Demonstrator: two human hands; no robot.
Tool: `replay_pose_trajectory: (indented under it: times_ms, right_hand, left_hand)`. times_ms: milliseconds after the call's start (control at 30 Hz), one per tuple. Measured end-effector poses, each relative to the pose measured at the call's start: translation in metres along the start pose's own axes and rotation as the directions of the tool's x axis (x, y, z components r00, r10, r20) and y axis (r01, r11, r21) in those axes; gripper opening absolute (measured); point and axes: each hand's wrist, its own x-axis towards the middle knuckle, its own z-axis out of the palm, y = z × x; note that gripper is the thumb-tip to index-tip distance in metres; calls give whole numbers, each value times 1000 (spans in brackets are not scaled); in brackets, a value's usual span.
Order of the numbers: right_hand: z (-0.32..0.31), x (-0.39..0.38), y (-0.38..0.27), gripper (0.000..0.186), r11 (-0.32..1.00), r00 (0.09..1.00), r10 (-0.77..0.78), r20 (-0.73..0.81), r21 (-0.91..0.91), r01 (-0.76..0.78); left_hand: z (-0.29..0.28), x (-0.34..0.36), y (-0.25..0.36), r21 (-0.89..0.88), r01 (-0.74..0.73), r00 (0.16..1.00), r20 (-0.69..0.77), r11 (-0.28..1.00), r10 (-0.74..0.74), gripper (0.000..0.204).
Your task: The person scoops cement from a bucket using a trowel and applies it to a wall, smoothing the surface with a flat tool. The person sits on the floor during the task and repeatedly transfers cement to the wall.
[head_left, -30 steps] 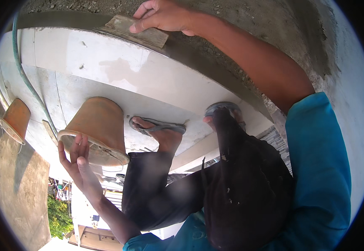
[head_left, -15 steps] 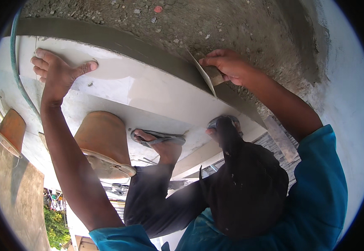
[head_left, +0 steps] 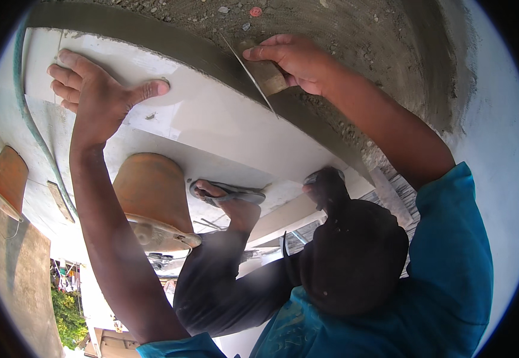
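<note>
My left hand (head_left: 95, 95) is spread over the pale slab (head_left: 212, 113), its thumb stretched out and the fingertips near the slab's left end. My right hand (head_left: 295, 62) is closed round the block-like wooden grip of a plastering trowel (head_left: 250, 74). The trowel's thin blade is seen nearly edge-on, tilted across a band of smooth grey mortar (head_left: 170, 39) that runs along the slab's far edge. How firmly the blade presses on the mortar I cannot tell.
Beyond the mortar lies rough, stony ground (head_left: 355, 36). An orange-brown bucket (head_left: 155, 185) stands near my sandalled foot (head_left: 226, 194), with another bucket (head_left: 8, 176) farther left. A green hose (head_left: 23, 113) crosses the left side. A white wall (head_left: 498, 119) rises at right.
My right hand and the trowel have moved left along the mortar band. My left hand keeps its place on the slab, while the whole view has shifted a little.
</note>
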Motion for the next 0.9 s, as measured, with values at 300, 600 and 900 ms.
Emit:
replay_pose_trajectory:
  times_ms: [300,600,900]
  right_hand:
    - [28,11,-38,53,995,994,-92,50,-34,94]
    - [53,39,-75,16,982,966,-187,181,51,180]
    - [64,-16,-119,22,943,935,-323,147,132,305]
  left_hand:
    - [3,-1,2,-24,-18,1000,-16,1000,18,166]
    - [3,0,3,-15,-30,998,-49,999,29,166]
    - [0,-2,4,-18,20,1000,3,1000,-20,166]
